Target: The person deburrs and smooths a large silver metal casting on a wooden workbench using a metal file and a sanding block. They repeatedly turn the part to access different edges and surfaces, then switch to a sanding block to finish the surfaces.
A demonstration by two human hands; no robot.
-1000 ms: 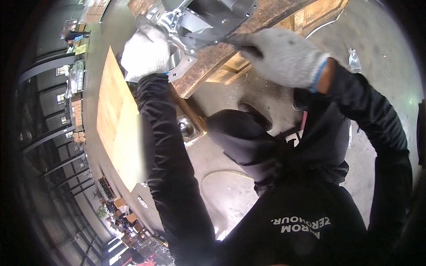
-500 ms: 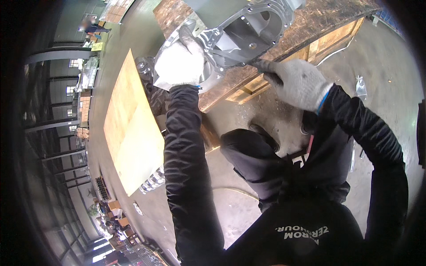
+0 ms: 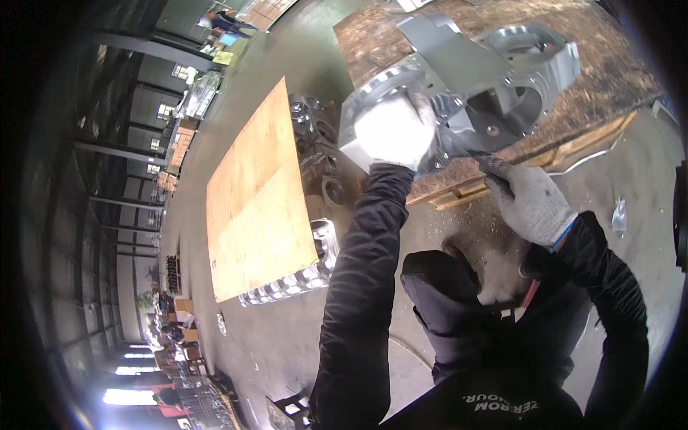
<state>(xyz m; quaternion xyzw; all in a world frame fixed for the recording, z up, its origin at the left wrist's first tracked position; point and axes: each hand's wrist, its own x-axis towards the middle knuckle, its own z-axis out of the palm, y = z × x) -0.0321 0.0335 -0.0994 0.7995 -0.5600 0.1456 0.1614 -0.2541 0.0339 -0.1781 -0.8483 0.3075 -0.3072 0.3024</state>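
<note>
A large silver-grey metal casting [image 3: 473, 118] with round openings and bolt holes along its rim lies on the stained brown wooden top [image 3: 609, 54] of a crate-like bench. My left hand [image 3: 398, 132], in a white glove blown out by light, grips the casting's left end beside a round flange. My right hand [image 3: 530, 201], also gloved, is closed at the near edge of the casting. A thin dark tool [image 3: 474, 153] sticks out from its fingertips toward the metal; its exact kind cannot be made out.
Left of the bench, a plywood sheet [image 3: 261, 201] partly covers several more metal castings [image 3: 315, 125]. A clear plastic bag [image 3: 618, 217] lies on the concrete floor at right. Far off at upper left is another person [image 3: 229, 21]. My bent legs [image 3: 444, 294] are below the bench.
The whole view has swung, so bench, casting and plywood sit further right and lower. Both hands stay at the casting, the right one with the thin tool at its near edge.
</note>
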